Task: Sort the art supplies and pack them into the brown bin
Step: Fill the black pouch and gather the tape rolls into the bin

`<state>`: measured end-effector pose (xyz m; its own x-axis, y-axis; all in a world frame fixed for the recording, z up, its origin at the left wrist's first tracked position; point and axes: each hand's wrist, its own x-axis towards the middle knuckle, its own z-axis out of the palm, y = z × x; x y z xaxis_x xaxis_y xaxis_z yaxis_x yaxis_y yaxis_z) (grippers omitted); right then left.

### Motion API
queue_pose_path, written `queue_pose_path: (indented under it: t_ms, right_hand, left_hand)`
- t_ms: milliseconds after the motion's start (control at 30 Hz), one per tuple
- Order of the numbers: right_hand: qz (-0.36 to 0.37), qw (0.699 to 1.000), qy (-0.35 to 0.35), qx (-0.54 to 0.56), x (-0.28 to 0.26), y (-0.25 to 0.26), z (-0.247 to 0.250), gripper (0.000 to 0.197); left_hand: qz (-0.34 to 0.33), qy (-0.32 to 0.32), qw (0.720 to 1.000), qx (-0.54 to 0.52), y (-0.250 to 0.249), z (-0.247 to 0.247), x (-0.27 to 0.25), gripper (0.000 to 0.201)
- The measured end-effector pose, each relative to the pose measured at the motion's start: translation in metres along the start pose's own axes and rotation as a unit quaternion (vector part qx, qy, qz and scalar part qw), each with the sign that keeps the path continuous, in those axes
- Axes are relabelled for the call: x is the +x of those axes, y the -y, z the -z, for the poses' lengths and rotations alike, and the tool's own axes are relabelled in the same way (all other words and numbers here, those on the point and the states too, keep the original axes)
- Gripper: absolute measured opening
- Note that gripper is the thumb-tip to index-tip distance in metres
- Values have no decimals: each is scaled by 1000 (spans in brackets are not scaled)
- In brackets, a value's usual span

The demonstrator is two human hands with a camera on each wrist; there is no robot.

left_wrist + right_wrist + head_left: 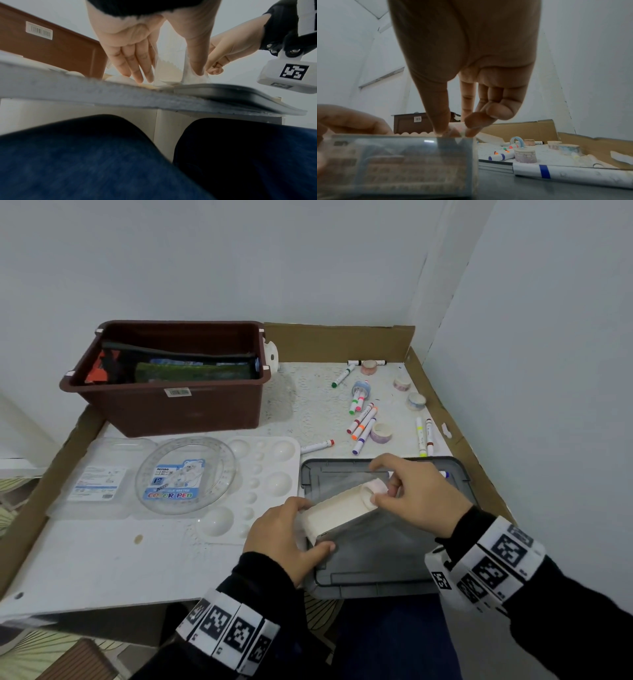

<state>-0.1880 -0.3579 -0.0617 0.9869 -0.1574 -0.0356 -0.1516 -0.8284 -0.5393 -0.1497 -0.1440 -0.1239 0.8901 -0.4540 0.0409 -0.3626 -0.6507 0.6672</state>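
Sorting stage: tape rolls being loaded into a clear sleeve. The left hand (pixel 279 537) grips the closed end of a clear plastic sleeve (pixel 337 510) holding stacked cream tape rolls, over the grey lid (pixel 394 570) at the surface's near edge. The right hand (pixel 416 494) pinches a pinkish tape roll (pixel 376 487) between thumb and fingertips at the sleeve's open mouth; whether the roll is fully seated cannot be told.

The next move probably calls for pressing this roll home while the left hand steadies the sleeve, then fetching another loose tape roll (pixel 383 433) from the far right of the surface.

The brown bin (pixel 164 405) stands at the far left corner, already holding dark pouches, with room on top. Markers (pixel 361 428) lie scattered between the grey lid and the far right corner, several close together. A raised cardboard rim (pixel 452 426) borders the right and far edges, limiting sideways reach. A white palette (pixel 267 474) and a clear round pen case (pixel 186 474) occupy the near left, so the open path to the bin runs over them.
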Motion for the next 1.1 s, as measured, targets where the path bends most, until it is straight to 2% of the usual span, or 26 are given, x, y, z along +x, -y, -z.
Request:
queue_pose_path:
  t_ms: [200, 500, 700, 967, 1100]
  right_hand:
    - [16, 997, -25, -76, -2, 0, -8, 18]
    - [5, 997, -31, -71, 1, -3, -7, 16]
    - [-16, 998, -33, -42, 5, -4, -13, 24]
    - [-14, 998, -51, -28, 3, -3, -15, 14]
    - [-4, 998, -41, -55, -2, 2, -17, 14]
  left_hand:
    - [-1, 5, 1000, 4, 1, 0, 0, 63]
    - [1, 8, 1000, 2, 2, 0, 1, 63]
    - [-4, 13, 1000, -1, 3, 0, 1, 62]
    - [-6, 12, 1000, -8, 4, 0, 1, 63]
    - [-8, 12, 1000, -8, 4, 0, 1, 63]
